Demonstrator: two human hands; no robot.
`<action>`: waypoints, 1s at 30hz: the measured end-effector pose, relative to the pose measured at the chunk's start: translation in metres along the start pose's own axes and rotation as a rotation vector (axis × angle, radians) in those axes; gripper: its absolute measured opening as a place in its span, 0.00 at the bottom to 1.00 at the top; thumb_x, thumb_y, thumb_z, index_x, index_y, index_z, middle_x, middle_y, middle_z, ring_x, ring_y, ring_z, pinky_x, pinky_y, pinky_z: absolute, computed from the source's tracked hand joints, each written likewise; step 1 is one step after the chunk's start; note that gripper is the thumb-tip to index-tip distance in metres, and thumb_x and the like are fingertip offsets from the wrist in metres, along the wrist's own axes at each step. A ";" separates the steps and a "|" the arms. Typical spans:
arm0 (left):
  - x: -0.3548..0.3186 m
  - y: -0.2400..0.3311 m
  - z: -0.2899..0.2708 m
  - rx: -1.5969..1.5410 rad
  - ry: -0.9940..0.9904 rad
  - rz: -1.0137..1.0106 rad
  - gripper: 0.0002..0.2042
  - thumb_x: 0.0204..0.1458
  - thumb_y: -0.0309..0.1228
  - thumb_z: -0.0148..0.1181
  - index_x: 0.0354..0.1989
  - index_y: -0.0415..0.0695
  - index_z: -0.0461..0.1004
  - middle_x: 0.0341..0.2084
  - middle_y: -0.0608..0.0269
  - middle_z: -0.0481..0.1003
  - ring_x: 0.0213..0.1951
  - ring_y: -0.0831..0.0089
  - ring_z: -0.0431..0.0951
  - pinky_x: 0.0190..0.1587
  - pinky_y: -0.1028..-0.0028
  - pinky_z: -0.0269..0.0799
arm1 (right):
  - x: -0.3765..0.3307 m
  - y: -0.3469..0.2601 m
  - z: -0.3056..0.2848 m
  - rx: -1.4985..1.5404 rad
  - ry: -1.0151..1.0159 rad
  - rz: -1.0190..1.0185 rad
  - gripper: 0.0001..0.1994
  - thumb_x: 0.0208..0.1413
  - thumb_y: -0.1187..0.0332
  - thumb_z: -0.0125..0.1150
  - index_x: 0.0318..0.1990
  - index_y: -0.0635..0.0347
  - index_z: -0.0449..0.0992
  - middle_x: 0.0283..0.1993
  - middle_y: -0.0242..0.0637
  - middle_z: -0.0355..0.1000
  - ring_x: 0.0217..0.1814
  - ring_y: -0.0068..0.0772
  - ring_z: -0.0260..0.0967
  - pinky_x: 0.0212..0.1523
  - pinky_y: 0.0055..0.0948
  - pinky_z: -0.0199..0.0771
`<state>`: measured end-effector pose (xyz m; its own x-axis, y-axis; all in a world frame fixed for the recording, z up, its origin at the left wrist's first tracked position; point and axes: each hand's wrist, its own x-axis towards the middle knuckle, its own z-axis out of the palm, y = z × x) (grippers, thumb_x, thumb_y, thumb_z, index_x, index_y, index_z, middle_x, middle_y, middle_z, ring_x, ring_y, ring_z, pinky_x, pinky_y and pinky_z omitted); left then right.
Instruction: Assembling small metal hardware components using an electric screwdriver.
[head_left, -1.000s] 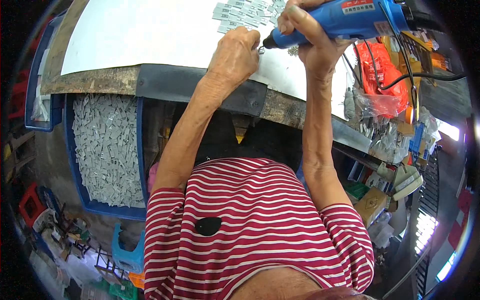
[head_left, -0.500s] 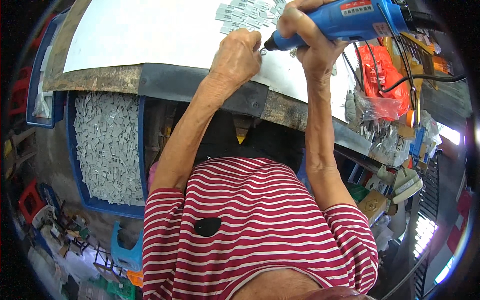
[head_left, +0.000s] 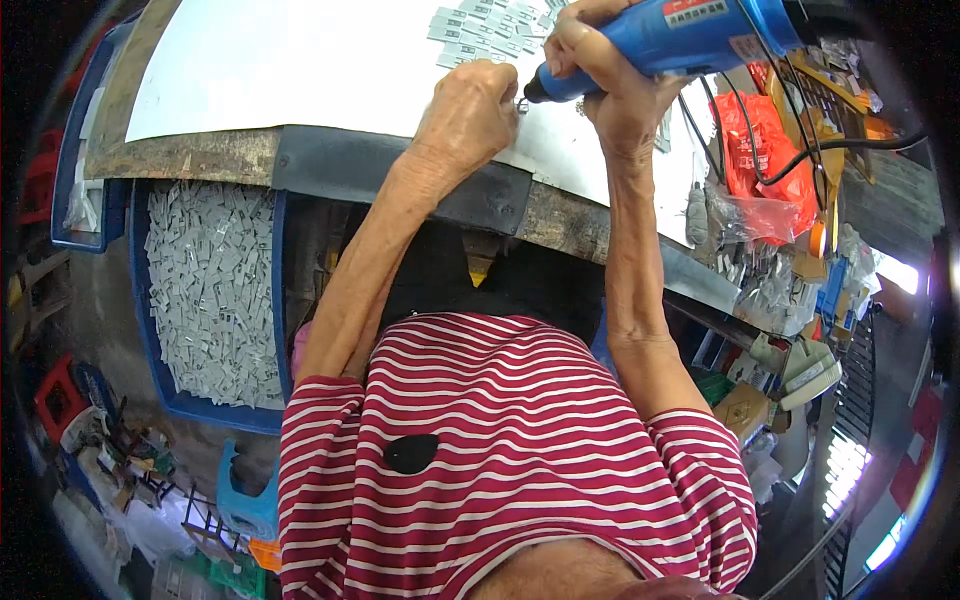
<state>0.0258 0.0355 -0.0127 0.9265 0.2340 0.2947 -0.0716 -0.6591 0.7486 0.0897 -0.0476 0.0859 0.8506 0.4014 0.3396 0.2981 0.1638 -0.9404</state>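
My right hand (head_left: 622, 88) is wrapped round a blue electric screwdriver (head_left: 668, 38), which lies nearly level with its black nose pointing left. Closed over the white work surface, my left hand (head_left: 466, 112) has its fingertips against a small metal piece (head_left: 522, 105). That piece sits just below the screwdriver's tip; its exact shape is too small to tell, and the fingers hide part of it. Beyond my hands, flat grey plastic pieces (head_left: 487, 32) lie in overlapping rows.
A blue bin (head_left: 142, 320) full of loose grey pieces stands below the table's left edge. Black cords (head_left: 800, 165) hang at the right near a red plastic bag (head_left: 758, 150). A worn wooden edge (head_left: 200, 158) borders the work surface. A blue stool (head_left: 248, 503) stands lower left.
The screwdriver and my right hand have shifted slightly left and down. My left hand has moved a little left, still closed by the screwdriver's tip.
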 end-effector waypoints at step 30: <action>-0.005 -0.010 0.003 0.039 0.082 0.190 0.06 0.39 0.25 0.55 0.23 0.36 0.67 0.19 0.54 0.68 0.25 0.64 0.69 0.30 0.66 0.65 | -0.034 -0.005 -0.086 0.190 0.088 -0.301 0.14 0.41 0.80 0.49 0.39 0.64 0.65 0.31 0.44 0.65 0.27 0.34 0.61 0.31 0.31 0.62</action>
<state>0.0230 0.0388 -0.0238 0.8643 0.1595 0.4770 -0.2261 -0.7239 0.6518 0.0968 -0.1390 0.0771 0.7735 0.2318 0.5899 0.4624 0.4303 -0.7753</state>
